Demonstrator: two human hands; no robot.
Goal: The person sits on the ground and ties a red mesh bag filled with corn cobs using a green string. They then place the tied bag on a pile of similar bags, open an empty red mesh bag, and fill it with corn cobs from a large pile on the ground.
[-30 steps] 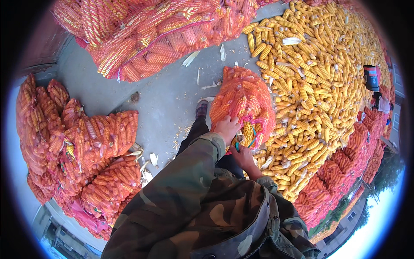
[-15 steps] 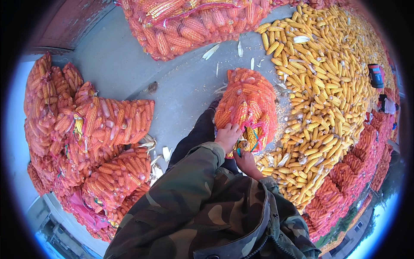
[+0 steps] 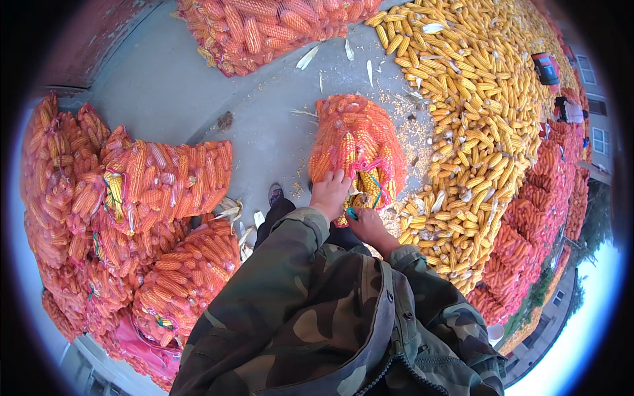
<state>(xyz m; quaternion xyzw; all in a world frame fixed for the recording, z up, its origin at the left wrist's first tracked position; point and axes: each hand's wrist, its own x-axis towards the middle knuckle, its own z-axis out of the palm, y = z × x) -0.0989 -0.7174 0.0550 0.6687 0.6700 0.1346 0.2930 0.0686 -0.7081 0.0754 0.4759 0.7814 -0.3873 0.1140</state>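
A red mesh bag (image 3: 353, 129) filled with corn cobs stands upright before my legs. Yellow cobs (image 3: 371, 185) show bare in its gaping mouth. At the near left of that mouth, my left hand (image 3: 330, 194) has its fingers curled onto the netting rim. My right hand (image 3: 366, 226) is closed at the near right side of the mouth, gripping a teal cord (image 3: 351, 213). A length of the cord runs up along the opening; the rest is hidden by the fingers.
Filled corn bags (image 3: 165, 178) are stacked at the left, and another bag (image 3: 271, 30) lies at the far side. A large heap of loose cobs (image 3: 475, 119) spreads at the right, with more bags (image 3: 515, 257) beyond. Husks (image 3: 308, 57) and kernels litter the concrete floor (image 3: 257, 125).
The view has shifted, and the bag and my hands now sit slightly further left in it. My left hand stays on the netting and my right on the cord. My left shoe has come into sight.
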